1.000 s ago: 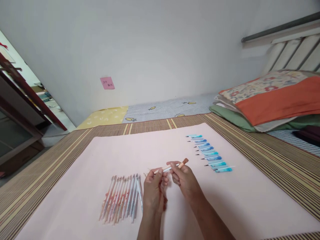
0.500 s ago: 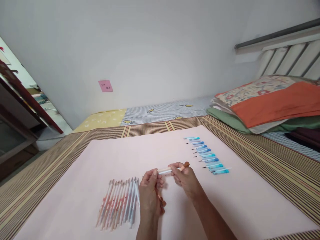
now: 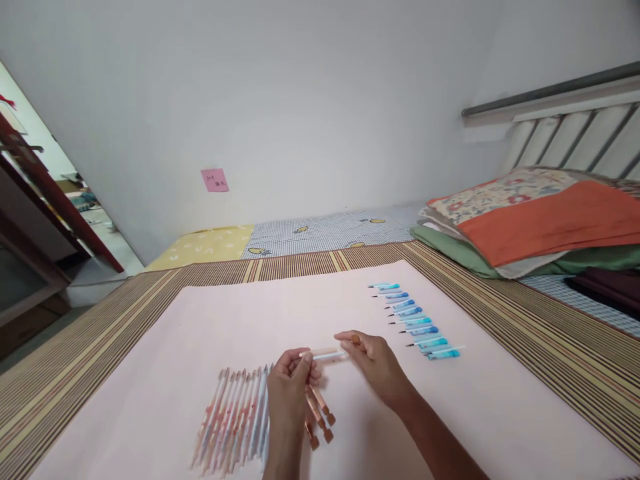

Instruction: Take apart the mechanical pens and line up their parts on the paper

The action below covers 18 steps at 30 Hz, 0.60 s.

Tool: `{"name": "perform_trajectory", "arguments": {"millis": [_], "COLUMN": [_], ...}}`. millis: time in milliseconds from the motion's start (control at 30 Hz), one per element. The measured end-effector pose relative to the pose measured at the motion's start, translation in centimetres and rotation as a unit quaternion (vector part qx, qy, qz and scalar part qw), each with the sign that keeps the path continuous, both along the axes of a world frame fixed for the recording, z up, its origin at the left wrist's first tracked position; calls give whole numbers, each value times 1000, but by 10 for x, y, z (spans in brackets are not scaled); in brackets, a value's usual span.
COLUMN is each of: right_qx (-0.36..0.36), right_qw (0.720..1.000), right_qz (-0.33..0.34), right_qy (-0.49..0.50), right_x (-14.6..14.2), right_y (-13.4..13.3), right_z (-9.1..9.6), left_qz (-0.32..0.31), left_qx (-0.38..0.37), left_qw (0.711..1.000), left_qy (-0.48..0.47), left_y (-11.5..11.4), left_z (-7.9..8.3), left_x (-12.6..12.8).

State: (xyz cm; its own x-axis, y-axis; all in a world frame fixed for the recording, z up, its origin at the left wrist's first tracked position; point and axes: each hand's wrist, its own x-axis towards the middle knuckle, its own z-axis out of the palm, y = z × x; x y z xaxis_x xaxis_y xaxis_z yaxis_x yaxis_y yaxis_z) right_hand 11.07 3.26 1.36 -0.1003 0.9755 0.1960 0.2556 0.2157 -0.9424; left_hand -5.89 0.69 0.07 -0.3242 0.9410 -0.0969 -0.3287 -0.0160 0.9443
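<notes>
My left hand (image 3: 291,380) pinches one end of a slim white pen barrel (image 3: 327,355), with a pale peach length beside it. My right hand (image 3: 375,363) is closed at the far end, its thumb and fingers around a small brown-ended pen piece (image 3: 355,339). Whether that piece still touches the barrel, I cannot tell. Below my left hand lie several peach pen pieces with brown ends (image 3: 320,417), partly hidden by the hand. Left of my wrist is a row of slim pens (image 3: 233,417), some red-patterned, some bluish grey.
On the pale pink sheet (image 3: 280,313), a slanting row of blue pen pieces (image 3: 417,325) with dark points lies to the right. The sheet covers a striped mat (image 3: 210,272). Folded cloths (image 3: 540,220) are stacked at the right, and a pink note (image 3: 215,180) is on the wall.
My right fingers have shifted along the pen, and the brown end now sits within them. My left hand has moved slightly left, uncovering more of the brown-ended pieces below.
</notes>
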Motion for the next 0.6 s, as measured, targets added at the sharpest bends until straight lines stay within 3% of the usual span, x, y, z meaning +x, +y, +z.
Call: {"name": "perform_trajectory", "arguments": {"millis": [133, 300, 467, 600], "right_qx": [8, 25, 33, 56], "right_qw": [983, 926, 889, 880], "right_qz": [92, 128, 166, 134], "right_qy": [-160, -354, -425, -452], "right_x": [-10, -25, -20, 3], "right_y": [10, 25, 43, 88], "right_z": [26, 41, 35, 20], "left_qz": [-2, -1, 23, 56], "left_qx": [-7, -14, -62, -109], "left_qw": [998, 995, 981, 969], "left_qy": [-55, -99, -181, -215], "left_y": [2, 5, 6, 5], "left_z": [-4, -7, -10, -6], "left_x": [0, 2, 6, 8]}}
